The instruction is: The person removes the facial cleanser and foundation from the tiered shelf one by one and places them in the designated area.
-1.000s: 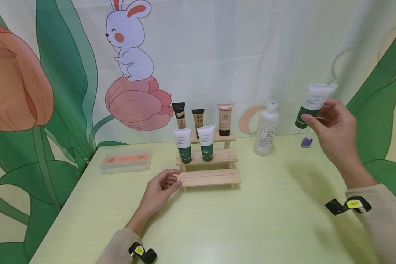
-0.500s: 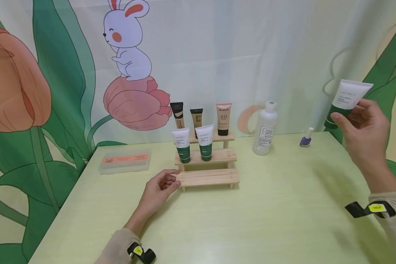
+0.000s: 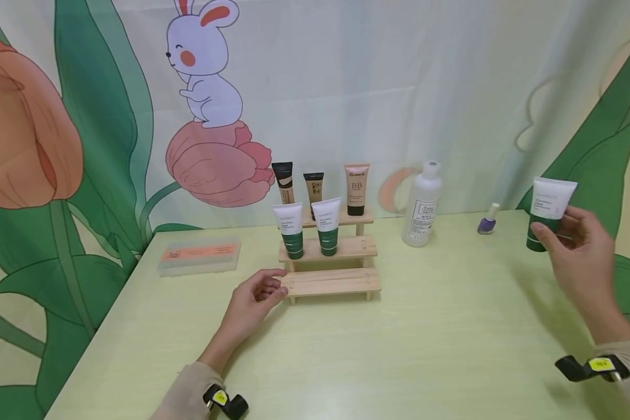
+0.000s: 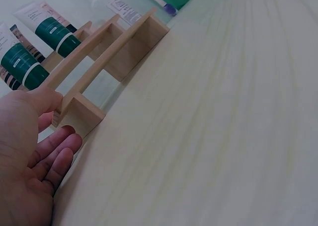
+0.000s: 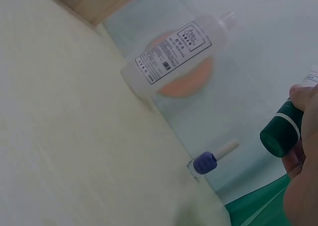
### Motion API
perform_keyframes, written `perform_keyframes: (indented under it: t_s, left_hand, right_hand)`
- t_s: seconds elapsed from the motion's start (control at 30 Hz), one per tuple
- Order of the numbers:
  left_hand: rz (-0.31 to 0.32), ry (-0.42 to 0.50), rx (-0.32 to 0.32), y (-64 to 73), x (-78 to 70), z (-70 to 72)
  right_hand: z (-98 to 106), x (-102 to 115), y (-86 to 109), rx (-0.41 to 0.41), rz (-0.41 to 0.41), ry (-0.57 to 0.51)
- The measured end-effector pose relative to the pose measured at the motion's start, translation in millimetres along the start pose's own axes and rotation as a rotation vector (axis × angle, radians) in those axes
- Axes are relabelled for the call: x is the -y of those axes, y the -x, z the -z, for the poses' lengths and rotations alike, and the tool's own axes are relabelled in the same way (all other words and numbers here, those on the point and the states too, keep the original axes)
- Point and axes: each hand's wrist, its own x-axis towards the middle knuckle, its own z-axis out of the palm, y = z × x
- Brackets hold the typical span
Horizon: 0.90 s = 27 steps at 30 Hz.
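Note:
My right hand (image 3: 583, 254) pinches a white and green squeeze tube (image 3: 551, 201), cap down, above the table's right side. In the right wrist view the tube's green cap (image 5: 281, 131) shows clear of the tabletop. My left hand (image 3: 254, 297) holds the left end of the lowest step of a wooden tiered stand (image 3: 331, 283), thumb and forefinger at its edge in the left wrist view. Two matching white and green tubes (image 3: 328, 224) stand on the middle step. On the top step are two black-topped tubes (image 3: 315, 189) and a pink BB cream tube (image 3: 357, 189).
A white bottle (image 3: 422, 204) stands right of the stand. Farther right is a purple nail polish bottle (image 3: 487, 221), near the table's back edge. A flat translucent box (image 3: 199, 258) lies at the left. A printed curtain (image 3: 320, 87) hangs behind the table (image 3: 346, 356).
My right hand has carried the squeeze tube to the right, then lowered it towards the table, uncovering the nail polish. My left hand has stayed on the stand.

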Motion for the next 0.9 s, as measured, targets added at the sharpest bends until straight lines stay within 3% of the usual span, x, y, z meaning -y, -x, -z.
perform_keyframes:
  t_s: [0.27,0.67,0.9]
  left_hand:
    - [0.004,-0.015,-0.005,-0.9,0.1,0.0]
    - [-0.003,-0.011,0.001,-2.0,1.9,0.4]
    - [-0.018,0.006,0.004,-1.2,1.2,1.0]
  right_hand:
    - [3.0,-32.9,15.9,0.053,-0.073,0.117]
    - [0.2,-76.0,35.8,0.193,-0.040,0.221]
    - [-3.7,-82.6,41.1,0.242,-0.033,0.279]
